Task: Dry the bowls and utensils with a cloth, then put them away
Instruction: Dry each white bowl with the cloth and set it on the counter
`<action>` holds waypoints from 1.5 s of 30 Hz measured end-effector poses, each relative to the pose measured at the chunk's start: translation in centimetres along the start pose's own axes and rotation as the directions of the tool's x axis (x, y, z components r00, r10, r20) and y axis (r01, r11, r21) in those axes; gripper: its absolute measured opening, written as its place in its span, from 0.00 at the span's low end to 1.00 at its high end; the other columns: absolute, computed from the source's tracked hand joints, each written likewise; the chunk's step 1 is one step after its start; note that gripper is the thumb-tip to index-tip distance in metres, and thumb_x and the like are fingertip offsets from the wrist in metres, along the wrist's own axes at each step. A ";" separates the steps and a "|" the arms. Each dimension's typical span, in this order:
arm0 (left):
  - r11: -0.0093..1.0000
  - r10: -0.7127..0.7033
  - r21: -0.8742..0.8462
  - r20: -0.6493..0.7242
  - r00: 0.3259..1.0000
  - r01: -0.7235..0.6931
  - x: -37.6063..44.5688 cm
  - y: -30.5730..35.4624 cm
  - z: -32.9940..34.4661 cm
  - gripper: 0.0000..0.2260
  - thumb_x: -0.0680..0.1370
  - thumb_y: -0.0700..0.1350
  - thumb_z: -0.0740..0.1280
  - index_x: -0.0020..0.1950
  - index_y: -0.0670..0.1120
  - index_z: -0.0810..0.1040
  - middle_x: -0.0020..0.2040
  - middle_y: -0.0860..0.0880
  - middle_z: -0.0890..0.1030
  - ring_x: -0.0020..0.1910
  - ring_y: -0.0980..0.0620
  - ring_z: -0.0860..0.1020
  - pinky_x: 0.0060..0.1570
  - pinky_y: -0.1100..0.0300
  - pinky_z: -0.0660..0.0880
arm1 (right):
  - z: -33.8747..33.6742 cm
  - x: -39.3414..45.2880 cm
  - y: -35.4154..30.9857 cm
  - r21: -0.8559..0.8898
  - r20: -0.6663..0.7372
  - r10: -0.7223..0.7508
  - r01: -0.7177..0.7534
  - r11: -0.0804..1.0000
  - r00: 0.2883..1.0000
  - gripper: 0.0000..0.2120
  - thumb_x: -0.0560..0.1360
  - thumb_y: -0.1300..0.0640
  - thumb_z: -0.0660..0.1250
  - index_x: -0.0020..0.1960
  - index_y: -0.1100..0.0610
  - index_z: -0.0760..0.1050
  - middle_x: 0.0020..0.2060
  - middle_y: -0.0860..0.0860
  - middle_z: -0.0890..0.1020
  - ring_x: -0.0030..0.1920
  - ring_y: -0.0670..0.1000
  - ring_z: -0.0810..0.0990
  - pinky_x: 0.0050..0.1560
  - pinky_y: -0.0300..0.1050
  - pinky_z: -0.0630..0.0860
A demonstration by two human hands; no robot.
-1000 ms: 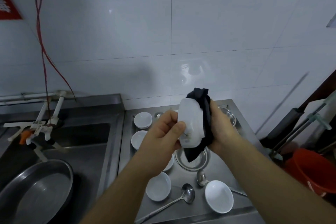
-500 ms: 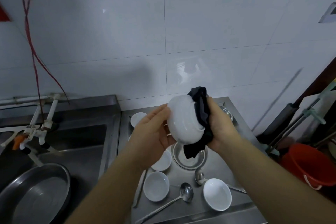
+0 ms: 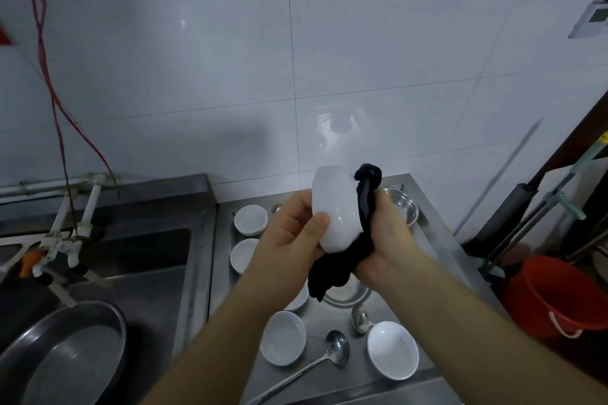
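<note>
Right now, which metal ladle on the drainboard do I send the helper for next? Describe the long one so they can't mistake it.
Start at the steel drainboard right of the sink. Along its near edge sit two white bowls. The long ladle lies between them, handle running toward the near-left; the other spoon is farther back with less showing.

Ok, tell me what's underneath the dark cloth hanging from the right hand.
Below the dark cloth, hanging from the right hand, a steel bowl sits on the counter. The cloth and forearm cover most of it, so its contents cannot be seen.
</note>
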State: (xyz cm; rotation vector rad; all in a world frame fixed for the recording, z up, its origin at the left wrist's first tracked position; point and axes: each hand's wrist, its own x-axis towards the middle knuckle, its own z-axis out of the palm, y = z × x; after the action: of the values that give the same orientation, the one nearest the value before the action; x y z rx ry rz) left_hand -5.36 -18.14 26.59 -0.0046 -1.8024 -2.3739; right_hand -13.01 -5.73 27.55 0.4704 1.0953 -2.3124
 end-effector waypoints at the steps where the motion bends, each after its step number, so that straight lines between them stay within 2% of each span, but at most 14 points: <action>1: 0.998 0.010 0.056 0.024 1.000 -0.011 0.0 0.2 -0.2 0.11 0.82 0.42 0.66 0.63 0.44 0.80 0.58 0.43 0.86 0.60 0.42 0.85 0.60 0.48 0.83 | -0.1 0.0 -0.1 0.010 -0.006 -0.005 0.005 1.000 1.000 0.19 0.81 0.41 0.64 0.46 0.56 0.82 0.39 0.56 0.84 0.38 0.56 0.85 0.40 0.50 0.84; 6: 0.945 0.112 0.300 0.077 0.991 -0.130 0.1 0.9 -0.3 0.07 0.82 0.43 0.68 0.58 0.48 0.82 0.51 0.49 0.88 0.53 0.50 0.86 0.55 0.58 0.83 | 0.1 -0.2 -1.4 0.023 0.015 -0.044 0.043 0.999 0.999 0.18 0.83 0.44 0.64 0.46 0.56 0.82 0.38 0.54 0.84 0.37 0.55 0.85 0.40 0.50 0.83; 11: 0.934 0.186 0.326 -0.088 0.979 -0.148 0.5 0.2 1.0 0.04 0.82 0.46 0.67 0.51 0.54 0.80 0.43 0.48 0.86 0.37 0.50 0.83 0.38 0.53 0.79 | 1.0 -1.4 0.1 0.000 0.005 -0.067 0.067 0.998 0.998 0.16 0.85 0.53 0.63 0.67 0.59 0.81 0.58 0.60 0.87 0.58 0.60 0.87 0.61 0.57 0.83; 14: 0.945 0.186 0.295 -0.132 0.974 -0.140 0.9 0.3 1.1 0.10 0.84 0.43 0.67 0.45 0.55 0.79 0.36 0.52 0.82 0.33 0.55 0.78 0.33 0.61 0.75 | 1.0 -2.2 1.1 -0.028 -0.034 -0.260 0.259 0.965 0.965 0.11 0.85 0.59 0.64 0.67 0.54 0.78 0.54 0.58 0.89 0.54 0.59 0.89 0.49 0.53 0.87; 16: 0.951 0.170 0.280 -0.134 0.976 -0.127 1.2 0.3 1.3 0.15 0.85 0.42 0.67 0.42 0.57 0.78 0.32 0.56 0.78 0.30 0.60 0.74 0.31 0.67 0.72 | 1.0 -2.7 1.9 -0.104 -0.020 -0.383 0.379 0.920 0.924 0.09 0.85 0.57 0.66 0.64 0.51 0.79 0.52 0.54 0.89 0.54 0.55 0.89 0.49 0.51 0.87; 19: 0.978 0.126 0.188 -0.151 0.981 -0.096 1.4 0.3 1.7 0.07 0.85 0.40 0.68 0.47 0.47 0.79 0.36 0.53 0.83 0.33 0.59 0.80 0.34 0.68 0.76 | 0.7 -3.2 2.8 -0.334 0.043 -0.576 0.555 0.762 0.816 0.10 0.83 0.53 0.68 0.63 0.45 0.79 0.54 0.47 0.88 0.57 0.50 0.87 0.59 0.54 0.84; 22: 0.986 0.097 0.145 -0.140 0.985 -0.077 1.3 0.3 1.3 0.07 0.84 0.37 0.68 0.56 0.47 0.83 0.49 0.49 0.89 0.49 0.52 0.88 0.47 0.62 0.83 | 0.4 -3.0 2.6 -0.481 0.237 -0.661 0.677 0.558 0.712 0.12 0.81 0.49 0.68 0.63 0.39 0.77 0.53 0.41 0.86 0.56 0.44 0.86 0.54 0.44 0.84; 25: 0.982 0.082 0.175 -0.074 0.994 -0.068 1.1 0.0 0.7 0.10 0.83 0.34 0.66 0.61 0.45 0.82 0.53 0.44 0.88 0.56 0.42 0.86 0.55 0.51 0.84 | 0.5 -2.2 0.6 -0.537 0.275 -0.617 0.650 0.538 0.738 0.10 0.78 0.44 0.67 0.58 0.35 0.77 0.48 0.39 0.86 0.50 0.41 0.85 0.45 0.39 0.81; 28: 0.971 0.063 0.234 -0.038 0.997 -0.053 0.4 -0.4 0.8 0.07 0.83 0.37 0.67 0.59 0.46 0.82 0.53 0.43 0.88 0.56 0.40 0.85 0.59 0.44 0.83 | 0.8 -1.2 -1.3 -0.598 0.226 -0.561 0.568 0.565 0.796 0.07 0.76 0.39 0.66 0.54 0.34 0.78 0.46 0.38 0.86 0.47 0.39 0.85 0.49 0.44 0.81; 31: 0.904 0.092 0.417 0.027 0.995 -0.094 -0.1 -0.5 0.7 0.02 0.83 0.45 0.67 0.52 0.49 0.79 0.44 0.49 0.86 0.45 0.47 0.84 0.49 0.51 0.81 | 1.0 -0.5 -2.5 -0.568 0.128 -0.450 0.437 0.697 0.884 0.10 0.76 0.38 0.66 0.53 0.39 0.80 0.46 0.45 0.88 0.47 0.47 0.88 0.54 0.56 0.86; 33: 0.801 0.092 0.584 0.092 0.991 -0.129 0.0 -0.5 0.3 0.04 0.84 0.48 0.66 0.51 0.48 0.77 0.39 0.48 0.82 0.37 0.47 0.78 0.43 0.47 0.79 | 0.9 -0.2 -3.0 -0.564 0.072 -0.366 0.341 0.752 0.928 0.14 0.79 0.41 0.66 0.57 0.47 0.81 0.50 0.53 0.88 0.50 0.55 0.89 0.57 0.61 0.85; 38: 0.592 0.114 0.783 0.154 0.981 -0.192 0.0 -0.2 0.2 0.05 0.86 0.48 0.65 0.52 0.48 0.74 0.37 0.51 0.80 0.36 0.50 0.77 0.40 0.46 0.78 | 0.7 -0.2 -2.9 -0.575 0.038 -0.344 0.302 0.760 0.938 0.18 0.82 0.43 0.67 0.57 0.57 0.82 0.54 0.62 0.87 0.56 0.66 0.86 0.59 0.69 0.82; 42: 0.476 0.103 0.860 0.151 0.983 -0.182 0.3 -0.2 0.0 0.07 0.86 0.49 0.64 0.52 0.47 0.72 0.39 0.51 0.81 0.38 0.49 0.79 0.41 0.49 0.80 | -0.1 0.1 -2.4 -0.598 0.048 -0.368 0.322 0.734 0.929 0.13 0.82 0.46 0.68 0.58 0.55 0.81 0.52 0.55 0.88 0.53 0.56 0.88 0.59 0.60 0.84; 45: 0.394 0.061 0.898 0.189 0.980 -0.198 0.6 -0.1 -0.2 0.07 0.87 0.50 0.63 0.51 0.51 0.69 0.42 0.50 0.83 0.39 0.49 0.80 0.41 0.52 0.80 | -1.0 0.5 -2.6 -0.557 0.046 -0.337 0.305 0.773 0.940 0.10 0.82 0.49 0.69 0.58 0.54 0.81 0.50 0.53 0.89 0.47 0.50 0.89 0.47 0.49 0.86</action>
State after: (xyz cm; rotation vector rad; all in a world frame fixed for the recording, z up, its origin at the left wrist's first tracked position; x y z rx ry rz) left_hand -5.95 -18.39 26.53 -0.1608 -2.7904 -0.9689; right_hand -14.83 -3.72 28.25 0.1191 1.9257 -2.1004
